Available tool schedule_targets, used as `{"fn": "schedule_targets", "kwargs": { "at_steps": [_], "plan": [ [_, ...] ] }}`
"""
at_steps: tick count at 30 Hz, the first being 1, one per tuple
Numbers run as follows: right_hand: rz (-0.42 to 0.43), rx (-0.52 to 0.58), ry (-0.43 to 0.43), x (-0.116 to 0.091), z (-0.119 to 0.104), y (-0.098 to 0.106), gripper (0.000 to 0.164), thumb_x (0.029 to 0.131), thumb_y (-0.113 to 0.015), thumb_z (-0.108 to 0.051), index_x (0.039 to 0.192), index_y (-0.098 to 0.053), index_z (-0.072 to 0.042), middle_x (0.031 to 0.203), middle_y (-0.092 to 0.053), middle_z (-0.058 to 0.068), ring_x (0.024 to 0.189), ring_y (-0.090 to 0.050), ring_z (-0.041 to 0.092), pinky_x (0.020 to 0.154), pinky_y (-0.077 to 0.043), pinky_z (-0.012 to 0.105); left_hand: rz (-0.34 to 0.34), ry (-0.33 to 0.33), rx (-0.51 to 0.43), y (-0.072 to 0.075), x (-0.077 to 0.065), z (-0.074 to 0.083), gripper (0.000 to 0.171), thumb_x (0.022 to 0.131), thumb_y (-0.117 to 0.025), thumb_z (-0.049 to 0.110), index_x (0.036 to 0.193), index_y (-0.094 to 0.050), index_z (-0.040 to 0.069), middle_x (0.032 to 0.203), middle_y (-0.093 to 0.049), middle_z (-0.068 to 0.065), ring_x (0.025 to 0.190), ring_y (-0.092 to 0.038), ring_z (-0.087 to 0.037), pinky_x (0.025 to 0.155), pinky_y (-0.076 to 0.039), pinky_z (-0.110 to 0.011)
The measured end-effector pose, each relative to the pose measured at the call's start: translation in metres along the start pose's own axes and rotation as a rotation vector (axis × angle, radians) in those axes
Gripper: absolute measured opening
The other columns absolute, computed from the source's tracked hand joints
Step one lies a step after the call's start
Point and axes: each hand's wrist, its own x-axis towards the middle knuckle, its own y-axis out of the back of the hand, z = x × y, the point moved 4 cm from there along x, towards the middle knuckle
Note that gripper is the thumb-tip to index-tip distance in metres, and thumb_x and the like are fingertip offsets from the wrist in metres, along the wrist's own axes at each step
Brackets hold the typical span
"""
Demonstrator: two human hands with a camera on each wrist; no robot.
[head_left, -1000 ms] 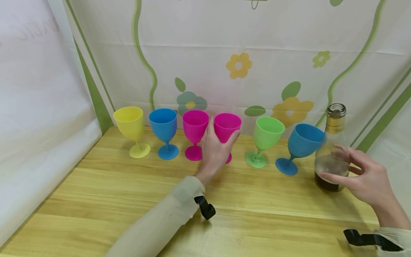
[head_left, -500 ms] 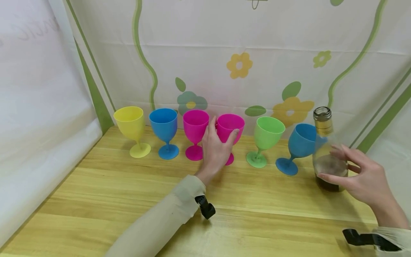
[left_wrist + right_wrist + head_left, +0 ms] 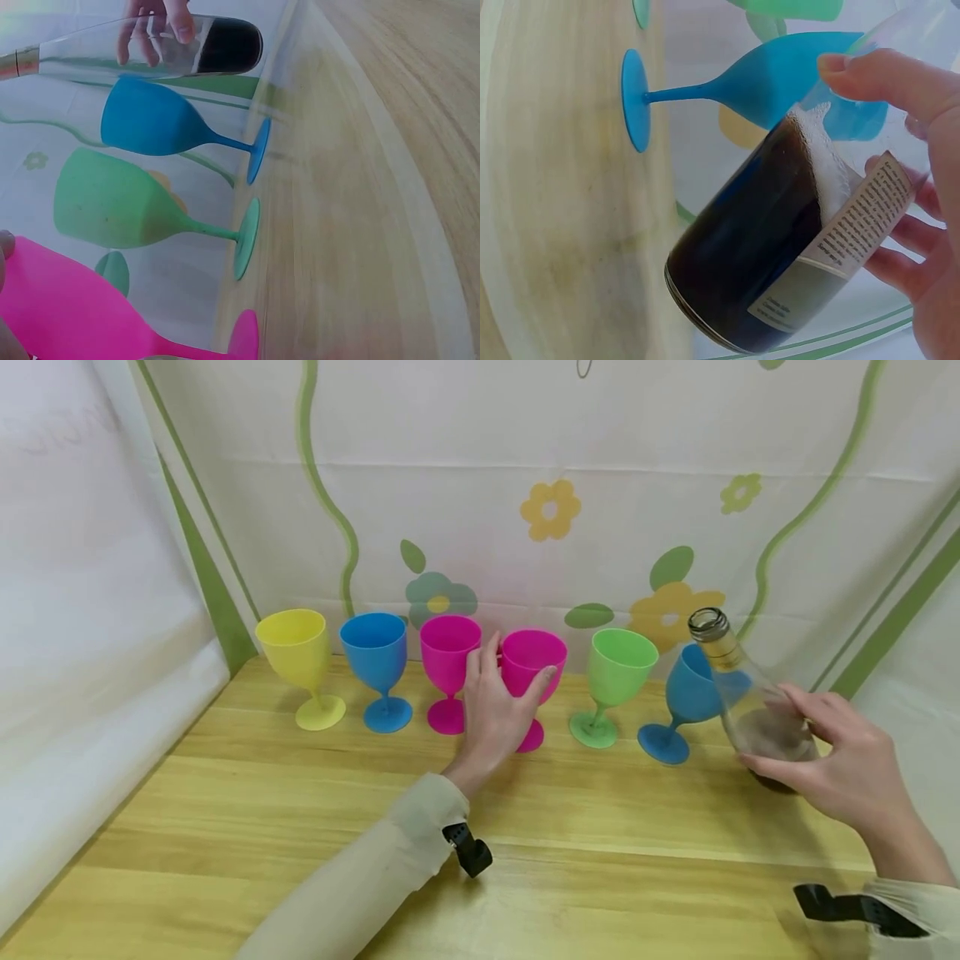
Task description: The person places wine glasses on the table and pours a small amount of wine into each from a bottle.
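My left hand grips the bowl of a bright pink plastic goblet, thumb on its right side and fingers on its left. The goblet stands upright. With thumb and fingers around its body, my right hand holds a clear glass bottle, its neck leaning left. Dark liquid with froth shows in the bottle's lower part in the right wrist view, beside a printed label. The open mouth overlaps the right-hand blue goblet in the head view. A green goblet stands between that one and the held pink one.
Left of my left hand a second pink goblet, another blue goblet and a yellow goblet continue the row on the wooden table. A white floral curtain hangs close behind, and white fabric borders the left side.
The bottle has gone from upright to leaning left, its mouth moving left across the right-hand blue goblet. The held pink goblet has shifted slightly right, away from the other pink one.
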Motion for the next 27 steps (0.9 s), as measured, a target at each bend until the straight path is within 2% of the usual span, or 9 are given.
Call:
{"fn": "schedule_targets", "kwargs": {
  "at_steps": [2, 4, 6, 8, 11, 15, 20, 23, 27],
  "plan": [
    [0.01, -0.006, 0.033, 0.002, 0.001, 0.002, 0.095, 0.047, -0.106, -0.019, 0.133, -0.071, 0.0, 0.112, -0.051, -0.036, 0.092, -0.045, -0.016, 0.079, -0.035, 0.001, 0.003, -0.004, 0.005, 0.0, -0.002, 0.002, 0.086, 0.093, -0.079, 0.046, 0.161, -0.042, 0.01, 0.145, -0.054, -0.013, 0.125, -0.063, -0.03, 0.097, -0.063, -0.045],
    [0.025, -0.019, 0.064, 0.004, 0.0, 0.003, 0.095, 0.057, -0.103, -0.053, 0.131, -0.073, 0.0, 0.109, -0.055, -0.029, 0.091, -0.044, -0.016, 0.075, -0.036, 0.003, 0.006, -0.01, 0.006, 0.001, -0.003, 0.003, 0.084, 0.093, -0.08, 0.045, 0.16, -0.044, 0.01, 0.144, -0.054, -0.014, 0.124, -0.063, -0.031, 0.096, -0.063, -0.045],
    [0.039, -0.05, 0.093, 0.006, -0.001, 0.003, 0.102, 0.066, -0.084, -0.081, 0.129, -0.074, -0.001, 0.103, -0.062, -0.015, 0.091, -0.042, -0.017, 0.07, -0.036, 0.006, 0.011, -0.015, 0.008, 0.002, -0.004, 0.003, 0.082, 0.093, -0.08, 0.045, 0.159, -0.045, 0.01, 0.144, -0.054, -0.014, 0.123, -0.064, -0.031, 0.096, -0.063, -0.045],
    [0.052, -0.095, 0.114, 0.007, -0.002, 0.004, 0.109, 0.072, -0.063, -0.094, 0.128, -0.074, -0.002, 0.098, -0.065, 0.002, 0.092, -0.038, -0.019, 0.066, -0.035, 0.01, 0.015, -0.018, 0.01, 0.003, -0.005, 0.003, 0.081, 0.093, -0.08, 0.045, 0.158, -0.046, 0.01, 0.144, -0.054, -0.014, 0.123, -0.064, -0.031, 0.096, -0.063, -0.045],
    [0.05, -0.168, 0.104, 0.009, -0.004, 0.006, 0.111, 0.072, -0.055, -0.099, 0.13, -0.074, -0.005, 0.098, -0.065, 0.019, 0.095, -0.033, -0.023, 0.06, -0.033, 0.014, 0.014, -0.018, 0.01, 0.004, -0.007, 0.003, 0.08, 0.093, -0.08, 0.044, 0.157, -0.047, 0.01, 0.143, -0.054, -0.014, 0.123, -0.063, -0.031, 0.096, -0.063, -0.045],
    [0.039, -0.229, 0.07, 0.01, -0.01, 0.009, 0.11, 0.072, -0.051, -0.101, 0.133, -0.074, -0.012, 0.101, -0.065, 0.021, 0.096, -0.028, -0.025, 0.056, -0.031, 0.016, -0.001, -0.012, 0.003, 0.004, -0.008, 0.005, 0.08, 0.092, -0.08, 0.043, 0.156, -0.047, 0.009, 0.144, -0.054, -0.013, 0.125, -0.062, -0.03, 0.096, -0.063, -0.045],
    [0.05, -0.293, 0.082, 0.013, -0.018, 0.011, 0.105, 0.074, -0.05, -0.099, 0.132, -0.074, -0.015, 0.101, -0.065, 0.022, 0.097, -0.027, -0.024, 0.053, -0.032, 0.017, -0.03, -0.01, -0.017, 0.006, -0.011, 0.007, 0.081, 0.092, -0.081, 0.043, 0.156, -0.046, 0.009, 0.142, -0.058, -0.011, 0.127, -0.061, -0.029, 0.095, -0.063, -0.044],
    [0.057, -0.326, 0.099, 0.015, -0.022, 0.011, 0.103, 0.076, -0.048, -0.098, 0.132, -0.075, -0.015, 0.1, -0.065, 0.021, 0.086, -0.042, -0.01, 0.051, -0.032, 0.018, -0.047, -0.004, -0.032, 0.008, -0.013, 0.008, 0.083, 0.091, -0.082, 0.042, 0.157, -0.044, 0.009, 0.142, -0.06, -0.011, 0.128, -0.061, -0.029, 0.094, -0.063, -0.044],
    [0.061, -0.358, 0.118, 0.018, -0.029, 0.011, 0.101, 0.079, -0.046, -0.096, 0.132, -0.074, -0.015, 0.101, -0.066, 0.022, 0.07, -0.056, 0.027, 0.049, -0.031, 0.018, -0.061, 0.019, -0.035, 0.009, -0.015, 0.009, 0.088, 0.09, -0.083, 0.042, 0.16, -0.042, 0.009, 0.143, -0.06, -0.012, 0.132, -0.058, -0.031, 0.097, -0.062, -0.047]
  ]
}}
